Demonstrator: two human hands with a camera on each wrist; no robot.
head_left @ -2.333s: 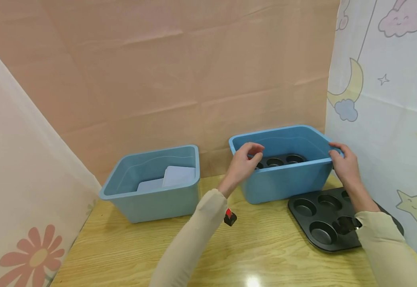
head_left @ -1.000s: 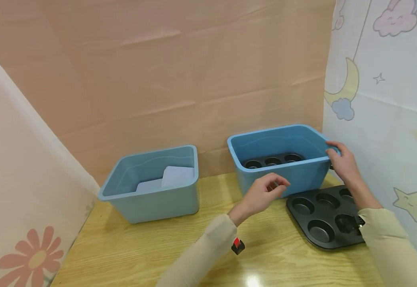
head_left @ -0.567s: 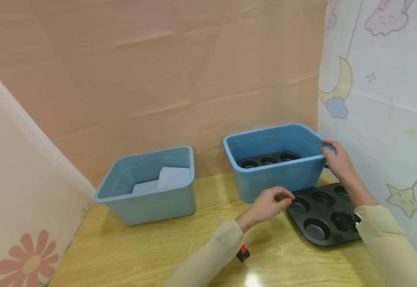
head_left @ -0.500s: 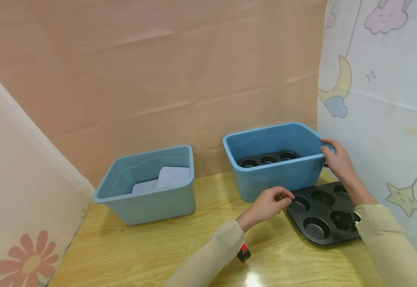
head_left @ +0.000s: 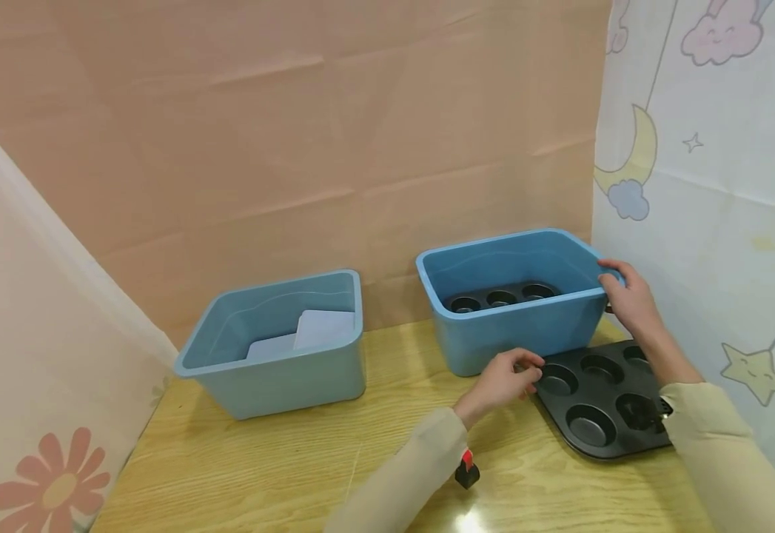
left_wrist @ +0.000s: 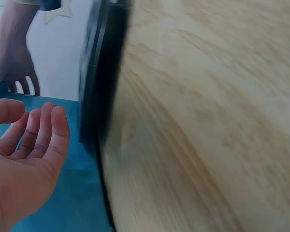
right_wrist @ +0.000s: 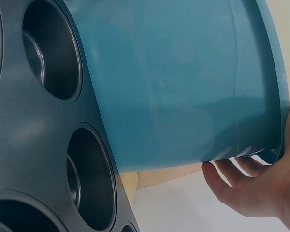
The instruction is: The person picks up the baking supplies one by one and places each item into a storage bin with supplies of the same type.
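A person works at a wooden desk (head_left: pixel 240 459) with two blue plastic bins and two dark muffin tins. The right hand (head_left: pixel 627 300) grasps the right end of the rim of the nearer blue bin (head_left: pixel 514 333), fingers hooked over the edge, as the right-wrist view confirms; a second muffin tin (head_left: pixel 500 296) lies inside that bin. The left hand (head_left: pixel 503 381) reaches the near-left corner of the six-cup muffin tin (head_left: pixel 600 403), which lies flat on the desk just in front of the bin, partly under the right forearm. In the left-wrist view the left fingers (left_wrist: pixel 36 130) appear relaxed and spread, beside the tin's edge, not closed on it. The tin is probably stiff, light pressed metal with a slick coating; its flat outer rim, taken at a corner or short side, offers the surest hold. A paler blue bin (head_left: pixel 280 370) to the left holds white sheets (head_left: pixel 320 329).
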